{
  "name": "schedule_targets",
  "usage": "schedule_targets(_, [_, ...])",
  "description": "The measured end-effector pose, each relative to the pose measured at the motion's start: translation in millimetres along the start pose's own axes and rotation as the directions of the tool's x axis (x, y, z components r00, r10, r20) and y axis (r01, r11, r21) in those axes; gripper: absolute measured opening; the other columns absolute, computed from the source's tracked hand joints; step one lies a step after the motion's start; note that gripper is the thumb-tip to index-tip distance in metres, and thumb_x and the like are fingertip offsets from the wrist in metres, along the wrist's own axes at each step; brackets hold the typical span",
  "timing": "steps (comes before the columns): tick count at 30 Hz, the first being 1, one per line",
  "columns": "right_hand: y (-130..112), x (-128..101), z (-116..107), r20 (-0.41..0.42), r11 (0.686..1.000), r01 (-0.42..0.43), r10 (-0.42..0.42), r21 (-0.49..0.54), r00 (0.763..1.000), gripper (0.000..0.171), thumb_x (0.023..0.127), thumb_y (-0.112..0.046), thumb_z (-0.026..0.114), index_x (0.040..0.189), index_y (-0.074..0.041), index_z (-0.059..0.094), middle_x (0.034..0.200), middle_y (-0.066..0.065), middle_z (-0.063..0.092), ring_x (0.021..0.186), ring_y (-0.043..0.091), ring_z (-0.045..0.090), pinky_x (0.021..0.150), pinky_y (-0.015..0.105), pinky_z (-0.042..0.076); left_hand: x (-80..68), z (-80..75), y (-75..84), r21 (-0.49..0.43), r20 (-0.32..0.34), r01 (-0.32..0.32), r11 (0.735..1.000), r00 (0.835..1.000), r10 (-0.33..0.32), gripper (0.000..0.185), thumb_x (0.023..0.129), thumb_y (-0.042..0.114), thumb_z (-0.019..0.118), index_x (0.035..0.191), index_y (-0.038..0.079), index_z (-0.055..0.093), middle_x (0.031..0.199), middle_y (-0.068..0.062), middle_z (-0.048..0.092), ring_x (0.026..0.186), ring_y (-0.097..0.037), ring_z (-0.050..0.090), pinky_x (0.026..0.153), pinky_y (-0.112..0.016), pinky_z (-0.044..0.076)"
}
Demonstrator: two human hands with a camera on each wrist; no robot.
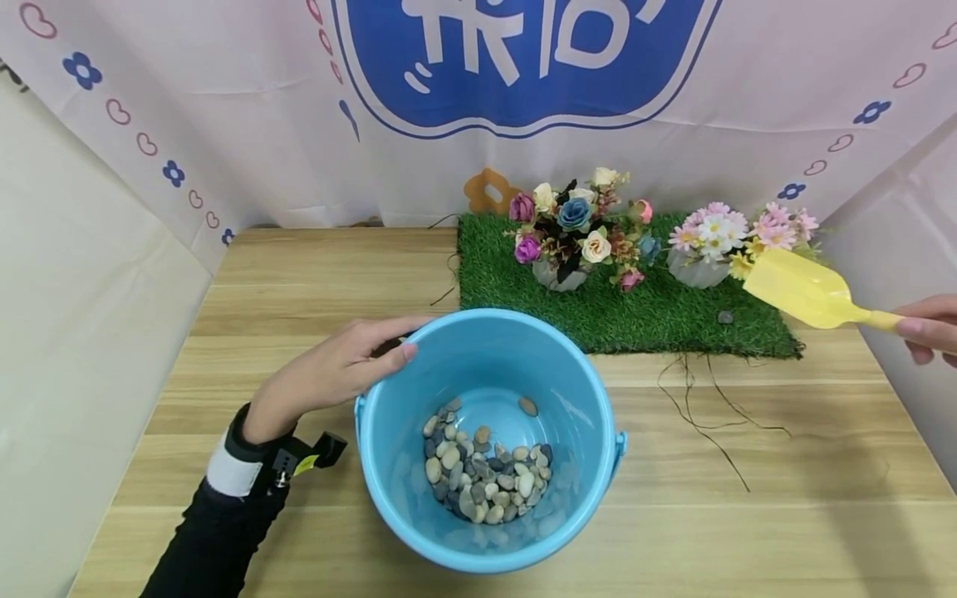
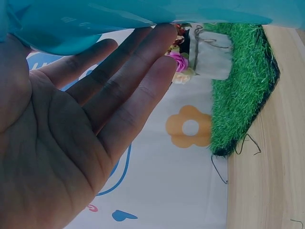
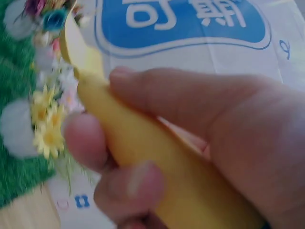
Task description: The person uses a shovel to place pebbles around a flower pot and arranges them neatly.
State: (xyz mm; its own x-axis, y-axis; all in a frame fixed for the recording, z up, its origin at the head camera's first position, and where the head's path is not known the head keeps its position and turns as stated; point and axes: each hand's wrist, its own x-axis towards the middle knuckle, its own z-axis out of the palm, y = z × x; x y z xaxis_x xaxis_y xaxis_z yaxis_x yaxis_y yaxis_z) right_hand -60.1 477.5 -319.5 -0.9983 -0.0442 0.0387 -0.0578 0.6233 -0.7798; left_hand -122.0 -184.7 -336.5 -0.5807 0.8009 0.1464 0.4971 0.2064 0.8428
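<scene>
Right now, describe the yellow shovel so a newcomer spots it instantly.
Start at the green turf mat at the table's far side. At its right end, the yellow shovel hangs above the mat's edge, gripped by the right hand. It's the only solid yellow tool, beside the daisies.

You are at a staged play or craft corner rather than a lived-in room. A printed cloth backdrop (image 1: 224,100) with hearts, small flowers and a large blue emblem hangs behind and wraps round both sides of a light wooden tabletop (image 1: 299,274). At the far right lies a mat of artificial grass (image 1: 613,320) with two bunches of fake flowers (image 1: 576,228) standing on it. Plain pale panels close in the left and right sides.
</scene>
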Motion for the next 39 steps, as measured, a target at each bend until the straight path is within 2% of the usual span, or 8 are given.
schedule_targets(4, [-19, -1, 10, 0.049, 0.992, 0.126, -0.125, -0.004, 0.991, 0.06, 0.1, 0.014, 0.048, 0.102, -0.04, 0.074, 0.064, 0.002, 0.055, 0.042, 0.015, 0.035, 0.033, 0.035, 0.023, 0.2, 0.7, 0.6, 0.0, 0.006, 0.004, 1.0, 1.0, -0.004, 0.043, 0.109, 0.007, 0.043, 0.152, 0.001, 0.044, 0.109, -0.015, 0.071, 0.076, -0.015, 0.074, 0.063, -0.034, 0.063])
schedule_targets(7, [-39, 2, 17, 0.114, 0.975, 0.195, -0.183, -0.105, 0.976, 0.049, 0.099, 0.016, 0.05, 0.108, -0.027, 0.072, 0.069, 0.003, 0.059, 0.045, 0.014, 0.042, 0.037, 0.031, 0.031, 0.5, 1.5, 1.2, -0.012, 0.015, 0.009, 1.0, 1.0, -0.009, 0.043, 0.109, 0.007, 0.042, 0.152, 0.001, 0.044, 0.109, -0.017, 0.071, 0.077, -0.016, 0.074, 0.062, -0.035, 0.063])
schedule_targets(12, [-82, 12, 31, 0.296, 0.928, 0.359, -0.317, -0.1, 0.901, 0.04, 0.098, 0.021, 0.046, 0.119, -0.006, 0.066, 0.081, 0.002, 0.065, 0.051, 0.013, 0.049, 0.042, 0.029, 0.038, -0.1, 2.2, 2.1, -0.028, 0.021, 0.014, 1.0, 1.0, -0.013, 0.044, 0.109, 0.007, 0.042, 0.152, 0.0, 0.043, 0.111, -0.019, 0.07, 0.078, -0.017, 0.075, 0.061, -0.036, 0.063])
schedule_targets(18, [-130, 24, 47, 0.487, 0.875, 0.468, -0.356, -0.127, 0.798, 0.039, 0.1, 0.015, 0.049, 0.125, -0.013, 0.061, 0.088, -0.005, 0.066, 0.06, 0.011, 0.053, 0.047, 0.026, 0.041, -0.9, 2.5, 2.8, -0.009, 0.019, 0.025, 1.0, 1.0, -0.025, 0.044, 0.109, 0.008, 0.041, 0.152, 0.001, 0.043, 0.111, -0.017, 0.071, 0.079, -0.017, 0.075, 0.062, -0.035, 0.063])
schedule_targets(23, [-165, 32, 66, 0.542, 0.865, 0.483, -0.345, -0.133, 0.767, 0.039, 0.099, 0.006, 0.06, 0.124, -0.023, 0.063, 0.086, -0.009, 0.061, 0.059, 0.011, 0.051, 0.045, 0.024, 0.041, 0.8, 1.2, 4.1, -0.009, 0.028, 0.026, 1.0, 0.999, -0.026, 0.045, 0.11, 0.009, 0.041, 0.154, 0.002, 0.042, 0.117, -0.016, 0.069, 0.081, -0.018, 0.075, 0.064, -0.036, 0.063])
schedule_targets(33, [-215, 47, 119, 0.645, 0.746, 0.663, -0.475, -0.066, 0.599, 0.026, 0.1, -0.011, 0.067, 0.121, -0.027, 0.068, 0.077, -0.02, 0.053, 0.055, -0.001, 0.04, 0.047, 0.018, 0.039, 2.4, 2.2, 6.6, -0.012, 0.022, 0.029, 1.0, 0.999, -0.029, 0.046, 0.111, 0.013, 0.04, 0.156, 0.004, 0.039, 0.121, -0.015, 0.069, 0.086, -0.02, 0.075, 0.069, -0.036, 0.063])
schedule_targets(37, [-231, 48, 137, 0.689, 0.718, 0.689, -0.453, -0.094, 0.566, 0.017, 0.103, -0.023, 0.064, 0.119, -0.024, 0.07, 0.073, -0.021, 0.049, 0.053, -0.003, 0.037, 0.046, 0.019, 0.038, 1.2, 2.4, 8.4, -0.023, 0.018, 0.041, 0.999, 0.999, -0.041, 0.046, 0.111, 0.014, 0.04, 0.156, 0.004, 0.039, 0.123, -0.015, 0.068, 0.088, -0.02, 0.074, 0.069, -0.036, 0.063])
schedule_targets(39, [-240, 49, 144, 0.697, 0.706, 0.698, -0.44, -0.121, 0.566, 0.014, 0.103, -0.027, 0.063, 0.115, -0.024, 0.072, 0.071, -0.021, 0.048, 0.052, -0.003, 0.037, 0.045, 0.02, 0.038, 0.7, 1.8, 9.4, -0.024, 0.016, 0.045, 0.999, 0.999, -0.045, 0.046, 0.111, 0.014, 0.04, 0.156, 0.004, 0.039, 0.123, -0.015, 0.068, 0.088, -0.021, 0.075, 0.068, -0.036, 0.063])
